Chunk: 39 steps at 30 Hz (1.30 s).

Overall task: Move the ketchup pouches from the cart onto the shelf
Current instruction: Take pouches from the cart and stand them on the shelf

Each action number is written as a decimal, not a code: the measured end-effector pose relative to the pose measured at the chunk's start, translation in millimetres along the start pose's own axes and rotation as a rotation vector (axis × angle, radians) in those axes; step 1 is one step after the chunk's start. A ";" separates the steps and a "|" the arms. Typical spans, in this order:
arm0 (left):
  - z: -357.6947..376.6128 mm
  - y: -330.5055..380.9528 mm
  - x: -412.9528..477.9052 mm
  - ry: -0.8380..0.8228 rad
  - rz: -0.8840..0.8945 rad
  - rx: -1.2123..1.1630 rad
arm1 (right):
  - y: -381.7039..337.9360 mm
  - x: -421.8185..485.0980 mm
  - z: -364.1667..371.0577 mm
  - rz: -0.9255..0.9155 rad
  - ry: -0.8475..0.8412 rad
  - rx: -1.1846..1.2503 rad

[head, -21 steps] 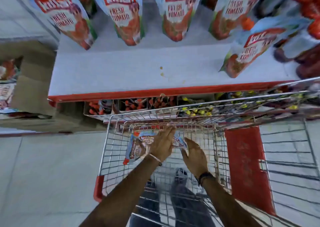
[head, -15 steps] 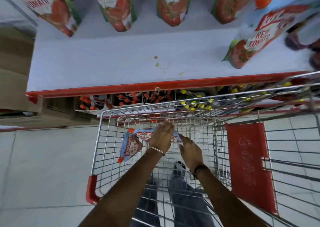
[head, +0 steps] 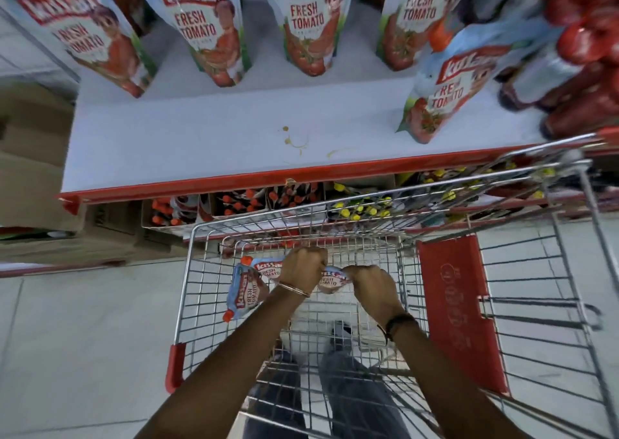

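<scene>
Both my hands are down inside the wire cart (head: 196,291). My left hand (head: 303,267) is closed on the top of a ketchup pouch (head: 268,271) that lies against the cart's far wall. My right hand (head: 371,286) is closed on a second ketchup pouch (head: 330,281) beside it. A third pouch (head: 246,294) leans against the cart's left side, orange cap down. Above the cart, the white shelf (head: 201,137) with a red front edge carries a row of several upright ketchup pouches (head: 310,19) at the back and one more pouch (head: 449,86) further forward on the right.
Dark red bottles (head: 576,80) crowd the shelf's right end. A lower shelf holds boxes of orange-capped and yellow-capped bottles (head: 355,207). The cart's red child-seat flap (head: 459,311) is to my right. Cardboard boxes (head: 30,177) stand left of the shelf. Small stains (head: 294,142) mark the shelf.
Both hands went from flat, spread fingers over the pouches to closed grips on them. The view tilted back up, showing more of the shelf's pouches.
</scene>
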<state>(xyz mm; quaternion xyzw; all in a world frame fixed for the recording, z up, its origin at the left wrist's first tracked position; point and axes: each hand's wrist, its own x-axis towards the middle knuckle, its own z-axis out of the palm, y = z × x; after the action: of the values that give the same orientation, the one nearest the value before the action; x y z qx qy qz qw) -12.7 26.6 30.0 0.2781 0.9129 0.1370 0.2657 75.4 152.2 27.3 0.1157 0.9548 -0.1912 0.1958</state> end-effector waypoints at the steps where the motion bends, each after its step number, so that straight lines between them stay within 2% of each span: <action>1: -5.2 3.9 -4.6 0.007 -0.019 -0.013 | 1.3 -3.1 -5.8 -0.025 0.020 0.000; 9: -95.1 46.3 -54.1 0.255 0.010 -0.098 | -17.9 -42.7 -108.4 -0.133 0.167 -0.058; 16: -190.3 80.3 -83.3 0.468 0.102 -0.171 | -50.5 -72.3 -214.9 -0.327 0.441 0.073; 25: -289.7 97.4 -71.8 0.738 0.182 -0.195 | -78.7 -43.4 -314.6 -0.472 0.676 0.089; 31: -307.1 95.3 -36.4 0.775 0.159 -0.151 | -78.8 1.4 -329.0 -0.467 0.703 0.062; 39: -298.3 85.7 -3.3 0.734 0.138 -0.073 | -69.2 42.0 -316.7 -0.420 0.637 0.017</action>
<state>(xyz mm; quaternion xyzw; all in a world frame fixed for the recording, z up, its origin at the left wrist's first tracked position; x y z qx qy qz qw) -140.6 63.4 310.4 0.2616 0.9210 0.2775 -0.0793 -87.2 226.0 301.1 -0.0273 0.9692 -0.1894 -0.1550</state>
